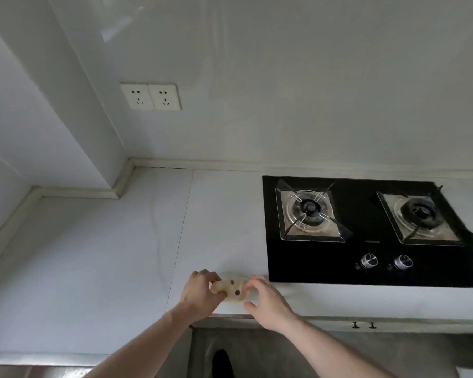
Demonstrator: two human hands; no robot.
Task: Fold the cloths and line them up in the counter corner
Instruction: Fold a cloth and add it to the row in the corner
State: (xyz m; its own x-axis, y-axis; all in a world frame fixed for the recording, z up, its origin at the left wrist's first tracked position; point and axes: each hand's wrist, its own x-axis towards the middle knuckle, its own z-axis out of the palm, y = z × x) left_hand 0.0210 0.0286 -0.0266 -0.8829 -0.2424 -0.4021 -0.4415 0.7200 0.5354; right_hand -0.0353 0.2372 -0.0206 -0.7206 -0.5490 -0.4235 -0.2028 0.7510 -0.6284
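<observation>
Cloth (231,289), a small pale piece with a few dark dots, is bunched between two bare hands near the front edge of the tabletop (93,255). The fingers (202,275) of the left hand (200,293) curl over its left end and grip it. The right hand (265,301) pinches the right end between thumb and fingertips, the other fingers loosely bent. Whether the cloth rests on the surface or is held just above it cannot be told.

Both forearms reach in from the bottom of the view. Just right of the hands sits a black two-burner gas hob (366,233) with two round knobs (384,261) along its front. To the left the pale tabletop runs back to a stepped corner (126,173) where the walls meet, well apart from the hands. A double wall socket (150,96) is mounted above that corner.

The task looks to be at an early stage. No folded cloth lies in the corner, and this is the only cloth in view; any others must be out of sight. The cloth in hand seems gathered or partly folded, though its small size makes the fold hard to judge. Finishing the fold, carrying it to the corner and lining up further cloths beside it all appear to remain.
</observation>
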